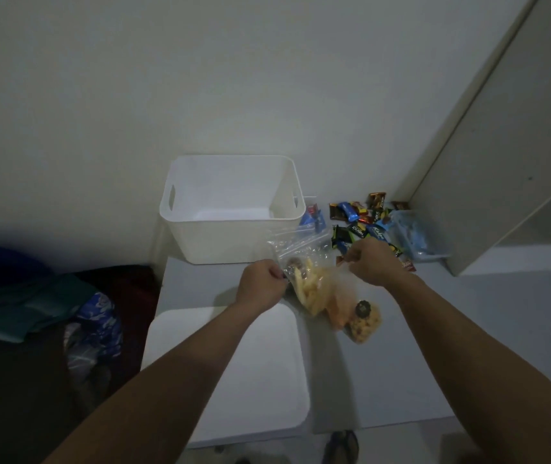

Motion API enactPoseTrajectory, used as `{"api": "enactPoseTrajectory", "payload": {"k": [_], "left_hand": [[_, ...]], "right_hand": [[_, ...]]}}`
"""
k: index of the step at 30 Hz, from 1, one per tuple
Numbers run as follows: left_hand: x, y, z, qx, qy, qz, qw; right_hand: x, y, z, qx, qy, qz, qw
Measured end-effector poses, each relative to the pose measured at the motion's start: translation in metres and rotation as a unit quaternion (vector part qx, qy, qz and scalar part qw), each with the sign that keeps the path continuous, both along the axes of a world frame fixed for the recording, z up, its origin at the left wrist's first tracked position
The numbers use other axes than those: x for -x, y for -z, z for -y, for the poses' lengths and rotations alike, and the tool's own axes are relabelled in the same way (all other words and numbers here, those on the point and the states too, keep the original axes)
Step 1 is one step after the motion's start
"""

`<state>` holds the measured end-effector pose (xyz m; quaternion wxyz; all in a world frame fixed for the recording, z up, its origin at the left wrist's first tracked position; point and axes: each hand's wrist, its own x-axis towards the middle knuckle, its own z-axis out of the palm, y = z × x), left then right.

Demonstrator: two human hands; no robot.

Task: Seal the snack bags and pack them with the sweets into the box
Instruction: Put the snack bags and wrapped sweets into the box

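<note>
Pretty dim, greyish shot with soft shadows and no glare, slightly mushy detail, dark murk at lower left, and wide-angle bending toward the edges.

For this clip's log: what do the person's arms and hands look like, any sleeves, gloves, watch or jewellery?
Both forearms are bare along all that shows; no sleeve edge enters the picture. The left hand and the right hand wear no gloves. No watch, bracelet or band shows at either wrist. The picture is too dim and the fingers too curled to tell whether there are rings.
</note>
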<state>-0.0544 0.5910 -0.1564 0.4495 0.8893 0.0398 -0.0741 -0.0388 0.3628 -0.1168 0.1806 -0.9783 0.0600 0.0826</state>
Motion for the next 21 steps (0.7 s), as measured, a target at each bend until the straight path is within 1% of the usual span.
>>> {"api": "enactPoseTrajectory", "payload": {"k": [3,5,8,11,13,15,17,19,21], "left_hand": [[-0.003,0.006,0.034,0.017,0.022,0.015,1.000],[-0.008,0.015,0.056,0.008,0.050,0.008,0.999],[-0.014,0.024,0.084,-0.045,0.074,-0.004,0.996],[-0.019,0.029,0.100,-0.094,0.062,-0.026,0.993],[-0.022,0.024,0.106,-0.108,0.063,-0.047,0.991],[-0.025,0.012,0.110,-0.091,0.073,-0.079,0.990],[-0.028,-0.010,0.112,-0.059,0.066,-0.116,0.989],[-0.031,-0.041,0.112,-0.007,0.039,-0.147,0.988],[-0.035,-0.076,0.110,0.032,0.007,-0.149,0.988]], "right_hand": [[-0.006,0.007,0.024,0.050,-0.057,-0.038,0.996],[-0.007,0.015,0.037,0.071,-0.098,-0.071,0.990],[-0.009,0.029,0.056,0.062,-0.143,-0.085,0.984],[-0.013,0.034,0.073,0.059,-0.188,-0.102,0.975],[-0.020,0.030,0.085,0.045,-0.214,-0.139,0.966],[-0.028,0.018,0.096,0.031,-0.237,-0.183,0.954],[-0.039,-0.004,0.106,0.007,-0.242,-0.205,0.948],[-0.051,-0.035,0.113,-0.039,-0.244,-0.218,0.944],[-0.065,-0.071,0.117,-0.087,-0.248,-0.213,0.941]]}}
